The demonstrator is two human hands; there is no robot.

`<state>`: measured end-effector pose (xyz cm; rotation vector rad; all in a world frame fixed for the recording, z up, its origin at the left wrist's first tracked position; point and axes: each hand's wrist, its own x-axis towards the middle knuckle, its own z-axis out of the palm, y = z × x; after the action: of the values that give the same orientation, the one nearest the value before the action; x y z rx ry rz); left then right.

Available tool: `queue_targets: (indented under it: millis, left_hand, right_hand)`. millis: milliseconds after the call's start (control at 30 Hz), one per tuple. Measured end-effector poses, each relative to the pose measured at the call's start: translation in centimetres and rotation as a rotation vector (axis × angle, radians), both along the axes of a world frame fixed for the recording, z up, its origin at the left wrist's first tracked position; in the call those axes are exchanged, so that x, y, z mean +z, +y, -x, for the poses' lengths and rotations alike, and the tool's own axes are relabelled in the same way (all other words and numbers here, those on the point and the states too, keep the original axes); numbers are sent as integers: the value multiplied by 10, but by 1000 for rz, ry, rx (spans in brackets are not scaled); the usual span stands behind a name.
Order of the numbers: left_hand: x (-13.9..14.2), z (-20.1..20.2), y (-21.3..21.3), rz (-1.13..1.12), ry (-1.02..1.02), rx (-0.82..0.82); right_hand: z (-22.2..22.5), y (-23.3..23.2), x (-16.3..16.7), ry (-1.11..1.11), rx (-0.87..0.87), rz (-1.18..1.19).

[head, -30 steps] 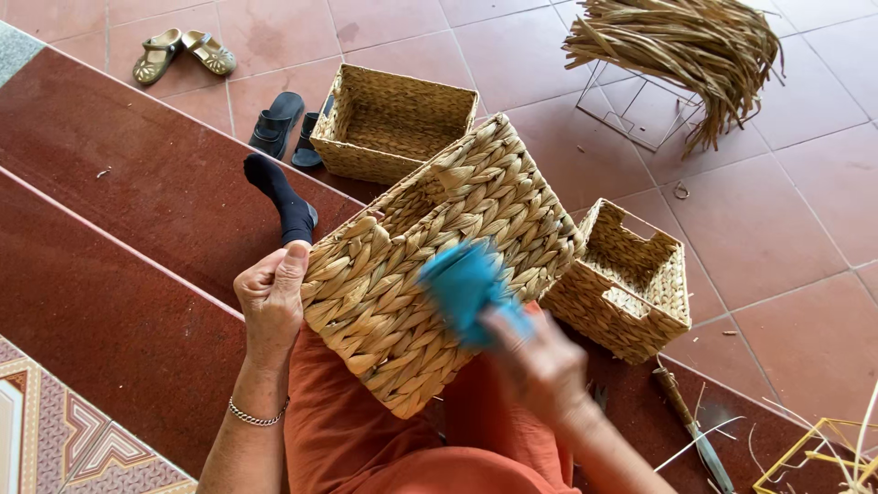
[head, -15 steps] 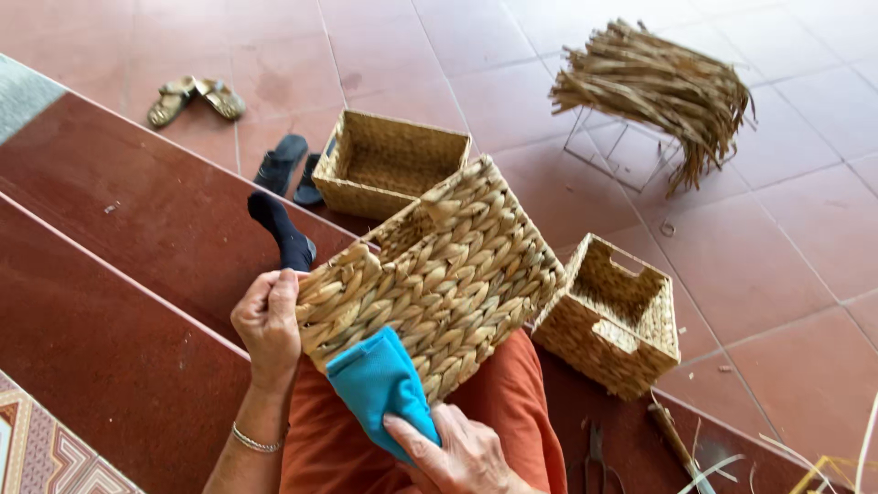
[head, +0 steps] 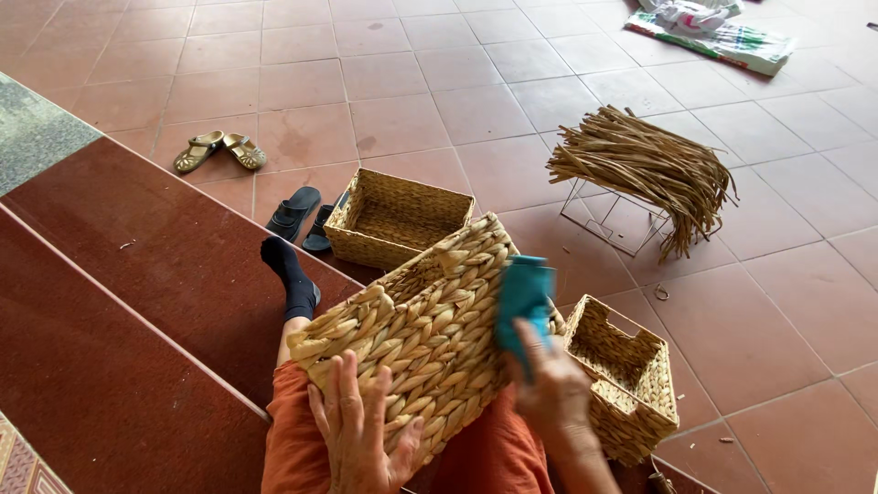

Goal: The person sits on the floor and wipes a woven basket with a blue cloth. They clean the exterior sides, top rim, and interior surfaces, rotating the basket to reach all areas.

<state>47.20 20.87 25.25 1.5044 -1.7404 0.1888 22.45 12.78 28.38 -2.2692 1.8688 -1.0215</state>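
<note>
- The large rectangular basket of braided pale straw (head: 425,334) lies tilted across the person's lap, over the orange cloth of the trousers (head: 302,448), its woven wall turned up toward the camera
- The left hand (head: 361,434), at about 7 o'clock of the basket, lies flat with fingers spread on the weave, thumb hooked at the lower edge; this grip braces rather than pinches
- The right hand (head: 553,393), at about 4 o'clock, is blurred; its grip looks closed around a folded teal cloth (head: 523,297) pressed to the basket's upper corner
- Judging by the look, the basket is light and fairly stiff, with a rough, non-slippery braid; loose strand ends could snag, and the rim and corners seem the firmest places to take hold
- The cloth is soft and limp, and bunches in the hand
- At 3 o'clock, just beside the lap, stands a smaller open woven basket (head: 622,380); at 12 o'clock another shallow one (head: 398,220) sits near dark slippers (head: 297,215)
- At 1 o'clock a bundle of dry straw (head: 640,165) lies on a wire frame
- The dark red step (head: 137,302) drops off at 9 o'clock; the tiled floor (head: 439,101) opens widely beyond
</note>
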Motion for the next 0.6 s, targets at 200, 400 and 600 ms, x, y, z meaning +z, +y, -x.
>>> queue_targets:
  millis: [200,400,600]
  left_hand:
    - [-1,-8,6,96,74,-94]
    - [-5,-11,14,-40,-32,-83]
    - [-2,-13,11,13,-38,-165]
  right_hand:
    - [-79,44,0,-65,546,121]
    - [-27,-44,8,94,226,361]
    - [-2,-72,-1,154,-160,63]
